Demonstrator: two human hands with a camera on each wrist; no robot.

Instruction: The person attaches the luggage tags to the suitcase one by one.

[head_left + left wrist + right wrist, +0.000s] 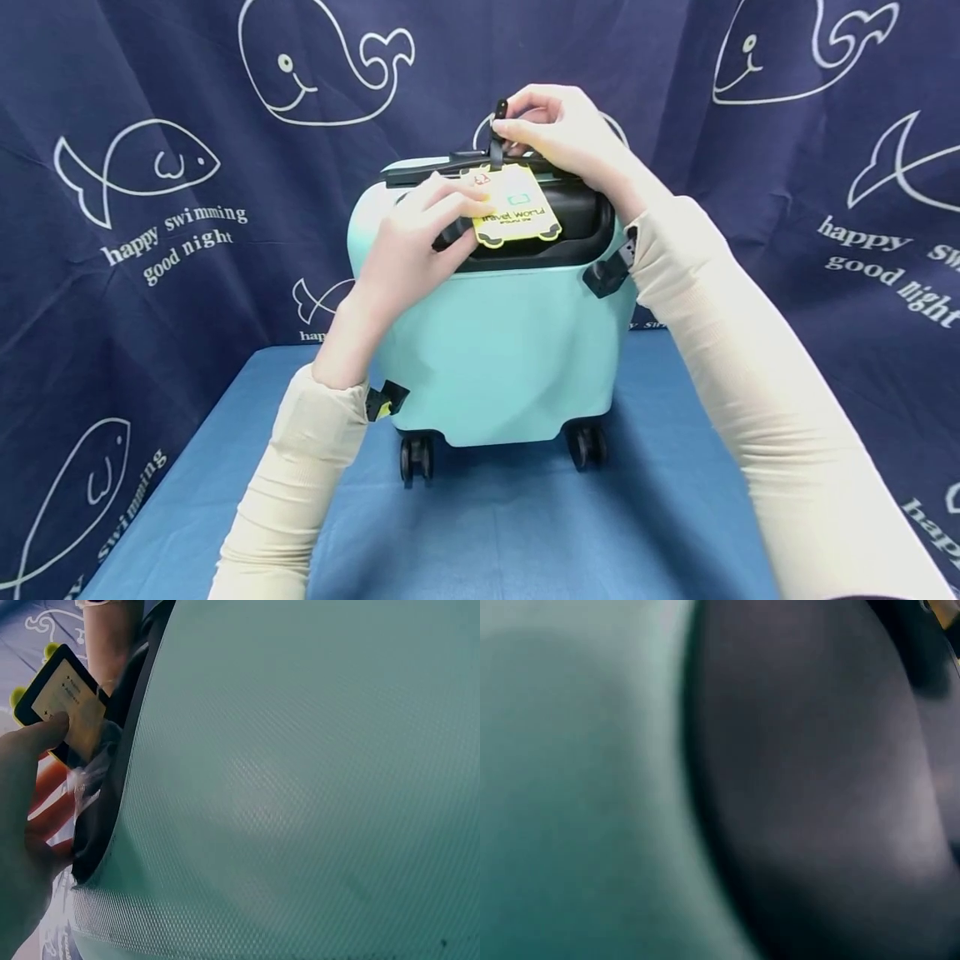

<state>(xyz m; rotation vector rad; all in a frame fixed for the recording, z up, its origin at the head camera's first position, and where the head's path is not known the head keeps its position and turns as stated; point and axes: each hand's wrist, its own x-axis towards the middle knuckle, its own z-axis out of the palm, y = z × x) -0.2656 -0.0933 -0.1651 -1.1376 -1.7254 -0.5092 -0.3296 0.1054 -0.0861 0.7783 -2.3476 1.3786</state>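
Your left hand (pixel 408 242) pinches the yellow luggage tag (pixel 516 206), which lies flat atop the mint suitcase (pixel 502 350), long axis running left to right. Your right hand (pixel 558 125), just behind and above, grips the tag's black strap (pixel 497 137) at the handle (pixel 435 169). 2 wheels (pixel 416 457) rest on the blue table (pixel 525 533).

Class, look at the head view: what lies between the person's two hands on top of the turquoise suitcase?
In the head view, the yellow luggage tag lies between the left hand and right hand.
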